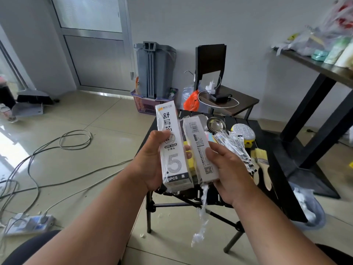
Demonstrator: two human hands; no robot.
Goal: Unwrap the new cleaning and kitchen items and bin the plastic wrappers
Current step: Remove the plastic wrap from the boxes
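**Lin:** Pale floor tiles [107, 119] ran back to a grey wall, and cables [47, 150] lay looped over them. Where were the boxes?

**Oda:** Above the near edge of the black folding table [271, 142]. The person's left hand [150, 163] gripped the box with the large 5 [172, 146], thumb across its front. The right hand [225, 169] gripped the second box [200, 148], the one with a barcode, just beside the first.

**Lin:** And the wrapper?

**Oda:** A twisted strip of clear plastic film [203, 211] hung from the bottom end of the second box, toward the floor. More film seemed to cling under the first box.

**Lin:** How would they handle?

**Oda:** Probably light, stiff cardboard, safe to squeeze along the long sides. The film looked thin, slippery and stretchy, so it likely wanted a pinch high up, close to the box, not at the trailing end.

**Lin:** What else sat on the table?

**Oda:** Beyond the boxes, a metal ladle [215, 124], a glittery scrubber [242, 131], a heap of printed sachets [235, 148] and two paintbrushes [262, 167]. A clear bag [309, 209] lay on the floor to the right of the table. If that bag served as the bin, nothing seemed to block the way to it.
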